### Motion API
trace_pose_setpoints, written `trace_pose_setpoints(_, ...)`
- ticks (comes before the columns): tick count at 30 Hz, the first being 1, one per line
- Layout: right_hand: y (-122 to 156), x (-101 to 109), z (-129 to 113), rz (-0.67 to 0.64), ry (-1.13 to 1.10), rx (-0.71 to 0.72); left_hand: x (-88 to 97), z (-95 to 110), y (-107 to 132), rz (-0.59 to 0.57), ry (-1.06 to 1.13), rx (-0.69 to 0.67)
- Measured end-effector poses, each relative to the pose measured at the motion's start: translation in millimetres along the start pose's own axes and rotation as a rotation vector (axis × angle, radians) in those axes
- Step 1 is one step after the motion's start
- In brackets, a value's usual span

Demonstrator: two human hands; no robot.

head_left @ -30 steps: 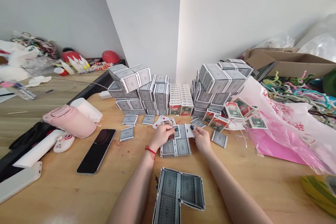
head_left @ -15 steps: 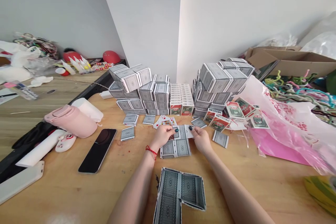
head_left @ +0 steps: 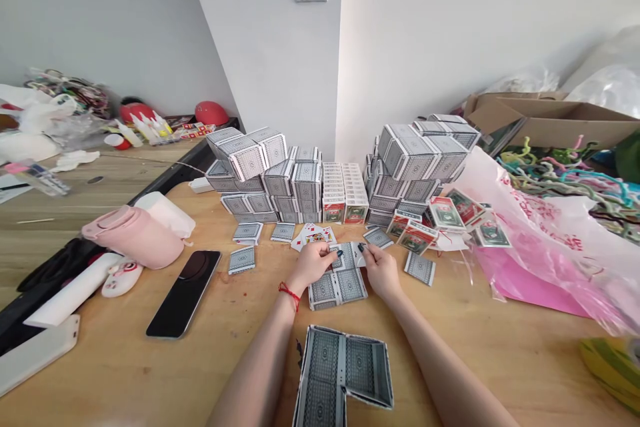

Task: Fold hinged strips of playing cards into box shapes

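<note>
A flat piece of grey-backed playing cards joined together lies in front of me. My left hand is closed on its far left part, thumb on top. Between the thumb and fingers of my right hand is a playing card, its white face partly showing at the piece's far right edge. Whether that card is tucked into the piece, I cannot tell. Nearer to me sits an L-shaped open form of folded cards. Several face-up cards lie just beyond my left hand.
Stacked card blocks stand at the back left and back right, with card packs between. Red-green card boxes, pink plastic and yellow tape lie right. A phone and pink bottle lie left.
The joined card piece has turned slightly and its near edge has come a little toward me. The right hand's card has shifted slightly left, showing less white. The camera view has tilted a little.
</note>
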State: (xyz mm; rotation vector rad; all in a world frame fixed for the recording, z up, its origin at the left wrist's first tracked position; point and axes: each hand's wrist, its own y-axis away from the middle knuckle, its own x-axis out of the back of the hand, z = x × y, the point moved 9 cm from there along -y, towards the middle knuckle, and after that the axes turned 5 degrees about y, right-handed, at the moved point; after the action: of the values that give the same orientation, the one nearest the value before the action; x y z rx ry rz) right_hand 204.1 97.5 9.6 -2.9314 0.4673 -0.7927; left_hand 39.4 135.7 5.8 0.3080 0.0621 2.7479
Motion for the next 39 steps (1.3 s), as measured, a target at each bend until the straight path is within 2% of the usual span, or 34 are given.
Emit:
trace_pose_setpoints(5,-3.8,-5.8,11.9,-0.082,-0.312,-0.105,-6.9,1.6,-0.2,-0.077,0.123,0.019)
trace_pose_setpoints(9,-4.9,-7.8,17.7,-0.084,-0.437,-0.167,-3.8,0.7,-0.6,-0.054,0.118,0.026)
trace_pose_setpoints(28,-4.5,-3.7,24.3,-0.072,-0.441,-0.235,3.2,-1.2,-0.3,-0.085,0.175,0.088)
trace_pose_setpoints(39,-3.7,-9.2,25.7,-0.131,-0.477,-0.255,11.2,-15.4,1.1,-0.116,0.218,0.175)
